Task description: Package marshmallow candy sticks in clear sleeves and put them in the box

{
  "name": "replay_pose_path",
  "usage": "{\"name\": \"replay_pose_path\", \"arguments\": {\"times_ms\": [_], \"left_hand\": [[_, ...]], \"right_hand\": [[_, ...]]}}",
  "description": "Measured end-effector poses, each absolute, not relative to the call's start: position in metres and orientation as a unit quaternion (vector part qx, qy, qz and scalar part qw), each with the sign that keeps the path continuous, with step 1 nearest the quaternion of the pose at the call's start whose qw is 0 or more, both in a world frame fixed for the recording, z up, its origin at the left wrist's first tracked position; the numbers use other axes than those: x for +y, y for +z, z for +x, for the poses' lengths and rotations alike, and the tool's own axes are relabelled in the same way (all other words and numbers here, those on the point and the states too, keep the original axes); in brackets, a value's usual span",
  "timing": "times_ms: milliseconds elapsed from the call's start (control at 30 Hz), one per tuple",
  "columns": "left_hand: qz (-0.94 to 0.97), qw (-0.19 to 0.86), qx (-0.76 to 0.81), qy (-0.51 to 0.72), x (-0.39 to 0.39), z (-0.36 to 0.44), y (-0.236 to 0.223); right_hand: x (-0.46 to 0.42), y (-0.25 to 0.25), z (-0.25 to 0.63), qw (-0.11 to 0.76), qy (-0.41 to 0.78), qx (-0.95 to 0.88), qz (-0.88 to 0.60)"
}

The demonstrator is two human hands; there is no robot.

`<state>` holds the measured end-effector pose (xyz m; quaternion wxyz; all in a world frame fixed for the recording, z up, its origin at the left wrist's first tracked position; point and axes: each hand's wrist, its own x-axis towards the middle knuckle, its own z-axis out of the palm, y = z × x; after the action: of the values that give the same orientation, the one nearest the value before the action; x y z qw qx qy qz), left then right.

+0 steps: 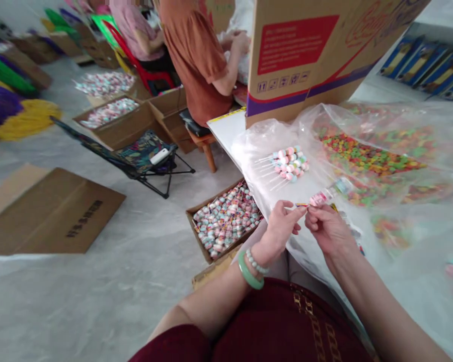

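Observation:
Both my hands meet over the near edge of the white table. My right hand is closed in a pinch at the lower end of a marshmallow stick in a clear wrapper, which points up and to the right. My left hand pinches a small yellow and red strip at the same end of the wrapper; its exact kind is too small to tell. Just beyond, a pile of unwrapped marshmallow sticks lies on clear plastic sheeting, white sticks pointing left. The fingertips partly hide the join.
Below the table stands a carton full of wrapped marshmallow sticks. A large bag of colourful gummy rings covers the table's right. A tall cardboard box rises behind. At left are a folding chair and a seated person in orange.

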<state>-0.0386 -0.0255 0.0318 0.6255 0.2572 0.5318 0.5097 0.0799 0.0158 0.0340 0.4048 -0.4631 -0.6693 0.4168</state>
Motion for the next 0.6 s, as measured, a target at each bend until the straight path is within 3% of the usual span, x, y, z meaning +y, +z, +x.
{"name": "replay_pose_path", "arguments": {"times_ms": [100,200,300,367,467,600], "left_hand": [[0.175,0.871,0.305,0.343,-0.037,-0.058,0.009],[0.154,0.941,0.17,0.249,-0.049,-0.071,-0.008],[0.228,0.897,0.246,0.287,-0.055,-0.081,-0.01],[0.34,0.815,0.33,0.332,-0.057,-0.091,-0.004],[0.502,0.692,0.383,0.351,-0.061,-0.108,0.008],[0.594,0.616,0.427,0.293,-0.067,-0.126,0.014]], "right_hand": [[0.002,0.028,0.091,0.402,0.329,-0.719,-0.462],[-0.009,0.026,0.1,0.307,0.28,-0.816,-0.403],[-0.015,0.021,0.099,0.255,0.378,-0.77,-0.446],[-0.017,0.015,0.097,0.213,0.562,-0.63,-0.492],[-0.018,0.007,0.095,0.113,0.789,-0.405,-0.447],[-0.028,0.006,0.084,0.015,0.808,-0.409,-0.424]]}}
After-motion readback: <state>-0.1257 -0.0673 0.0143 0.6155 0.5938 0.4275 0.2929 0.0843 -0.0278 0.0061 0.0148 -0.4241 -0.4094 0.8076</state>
